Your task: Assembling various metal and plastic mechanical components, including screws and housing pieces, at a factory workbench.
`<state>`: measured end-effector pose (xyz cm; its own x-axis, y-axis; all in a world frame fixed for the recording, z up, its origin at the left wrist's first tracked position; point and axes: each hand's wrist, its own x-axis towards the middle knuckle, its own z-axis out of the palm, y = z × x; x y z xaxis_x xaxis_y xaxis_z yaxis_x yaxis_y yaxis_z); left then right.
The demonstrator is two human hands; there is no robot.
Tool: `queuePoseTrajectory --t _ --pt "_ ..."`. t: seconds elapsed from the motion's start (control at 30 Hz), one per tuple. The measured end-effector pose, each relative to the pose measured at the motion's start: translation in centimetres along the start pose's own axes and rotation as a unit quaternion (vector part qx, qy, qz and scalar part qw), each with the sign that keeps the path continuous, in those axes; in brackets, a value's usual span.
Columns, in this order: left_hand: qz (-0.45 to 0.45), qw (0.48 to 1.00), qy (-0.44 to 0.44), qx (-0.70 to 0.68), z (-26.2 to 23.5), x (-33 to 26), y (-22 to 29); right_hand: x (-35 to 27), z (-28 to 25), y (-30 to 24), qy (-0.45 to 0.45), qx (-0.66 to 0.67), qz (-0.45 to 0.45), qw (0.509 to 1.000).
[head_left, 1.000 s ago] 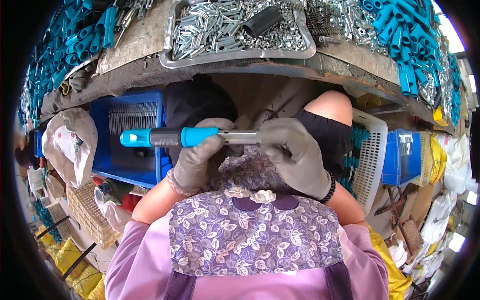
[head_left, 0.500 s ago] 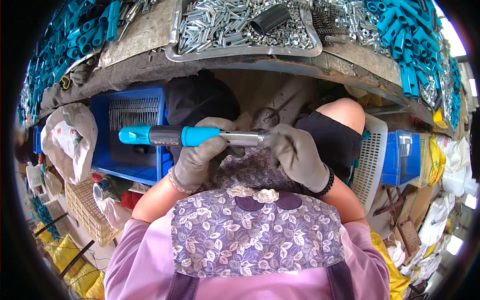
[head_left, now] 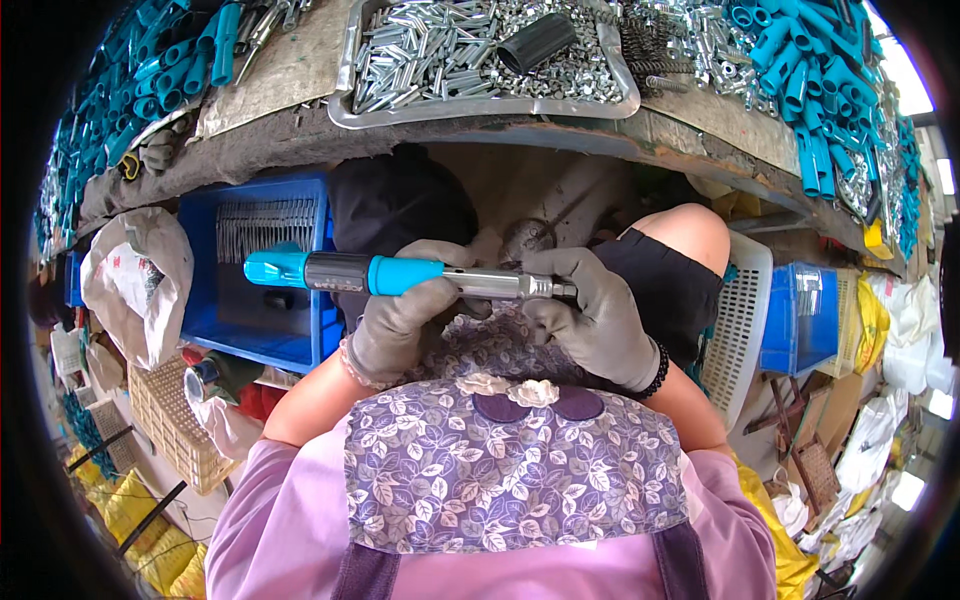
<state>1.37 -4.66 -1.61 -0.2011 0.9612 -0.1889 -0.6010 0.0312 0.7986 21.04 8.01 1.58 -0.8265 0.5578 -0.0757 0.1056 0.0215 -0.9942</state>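
A tool with a turquoise-and-black handle (head_left: 335, 271) and a silver metal barrel lies level across my lap, its turquoise end toward the left. My left hand (head_left: 392, 318), in a grey glove, is closed around it where the turquoise sleeve meets the barrel. At the barrel's right end, a narrower stepped metal tip (head_left: 550, 288) shows. My right hand (head_left: 605, 318), gloved too, surrounds this tip with index finger above and thumb below, spread apart. Whether those fingertips touch the metal is hard to see.
Ahead, a clear tray (head_left: 480, 108) of metal pins and small parts stands on the workbench (head_left: 265, 100), with a black sleeve (head_left: 537, 43) on top. Turquoise handles (head_left: 800, 70) are heaped at both sides. A blue crate (head_left: 255, 345) with metal rods is left, a white basket (head_left: 738, 330) right.
The fingers of my right hand have spread from around the barrel's end, uncovering the stepped metal tip. The tool has shifted slightly to the right in my left hand's grip.
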Motion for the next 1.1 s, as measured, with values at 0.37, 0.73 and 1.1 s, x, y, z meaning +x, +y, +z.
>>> queuePoseTrajectory --t 0.37,0.73,1.1 --pt "-0.024 0.999 0.031 -0.015 0.6 -0.1 0.2 0.8 0.0 0.2 0.082 -0.099 -0.103 0.986" --pt "-0.035 0.998 0.020 -0.051 0.3 0.2 0.0 0.8 -0.1 0.3 0.107 -0.171 -0.173 0.964" --pt "-0.018 0.999 0.027 0.010 -0.2 0.3 -0.1 1.0 -0.5 0.6 0.075 -0.126 -0.065 0.987"
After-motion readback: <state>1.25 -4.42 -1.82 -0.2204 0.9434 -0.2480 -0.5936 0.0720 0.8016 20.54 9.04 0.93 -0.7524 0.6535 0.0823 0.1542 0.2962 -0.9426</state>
